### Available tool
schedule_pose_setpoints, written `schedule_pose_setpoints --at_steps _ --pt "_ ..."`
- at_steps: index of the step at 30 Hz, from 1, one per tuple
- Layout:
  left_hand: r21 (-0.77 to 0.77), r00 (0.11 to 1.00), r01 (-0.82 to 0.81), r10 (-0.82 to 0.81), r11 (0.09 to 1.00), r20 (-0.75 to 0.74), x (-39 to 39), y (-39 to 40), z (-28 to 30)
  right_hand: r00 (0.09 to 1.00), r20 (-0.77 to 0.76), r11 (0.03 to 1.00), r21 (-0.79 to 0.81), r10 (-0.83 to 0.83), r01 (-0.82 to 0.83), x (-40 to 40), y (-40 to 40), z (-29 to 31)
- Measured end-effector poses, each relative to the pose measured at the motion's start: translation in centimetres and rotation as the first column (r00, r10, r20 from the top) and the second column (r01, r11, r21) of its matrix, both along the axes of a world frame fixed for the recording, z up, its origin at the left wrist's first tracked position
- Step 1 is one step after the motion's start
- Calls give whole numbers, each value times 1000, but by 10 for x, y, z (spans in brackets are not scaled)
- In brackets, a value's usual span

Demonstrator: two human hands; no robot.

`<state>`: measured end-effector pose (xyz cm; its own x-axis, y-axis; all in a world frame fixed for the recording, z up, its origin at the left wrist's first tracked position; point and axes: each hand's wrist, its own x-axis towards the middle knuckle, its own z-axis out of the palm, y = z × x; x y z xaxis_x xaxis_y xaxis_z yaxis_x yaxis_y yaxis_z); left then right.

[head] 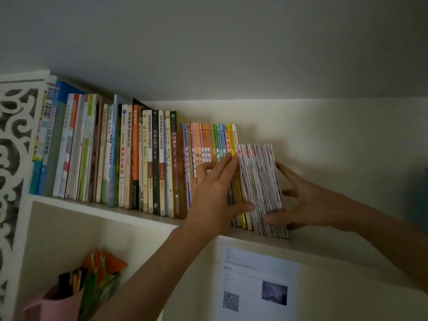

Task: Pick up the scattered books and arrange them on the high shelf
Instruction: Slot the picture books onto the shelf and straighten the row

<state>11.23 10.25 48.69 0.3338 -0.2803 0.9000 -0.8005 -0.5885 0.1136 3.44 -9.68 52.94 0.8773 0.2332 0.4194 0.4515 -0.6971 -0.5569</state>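
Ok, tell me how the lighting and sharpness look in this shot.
Head view: dim overall, with a brighter patch on the wall behind the stack; spines of the books mid-row read clearly, while the far-left ones are soft; the right hand and forearm are motion-blurred, the left hand sharper; wide-angle bending tilts the shelf; the paper below is out of focus.

Both forearms are bare as far as they show, with no sleeve in view. The left hand (pixel 213 193) and the right hand (pixel 308 202) are bare too: slender, long fingers with short plain nails, the right hand slightly blurred.
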Motion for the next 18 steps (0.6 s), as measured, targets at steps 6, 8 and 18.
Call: schedule_pose_setpoints --at_steps 6,8,18 --pt "101 1000 6 -7 995 3 6 5 2 990 131 999 -17 -46 48 9 13 -8" --pt "116 997 -61 57 991 42 5 7 3 987 133 991 -83 -95 107 12 10 -14" --pt "202 996 -15 -2 979 84 4 7 15 968 215 984 -95 -127 150 12 33 58"
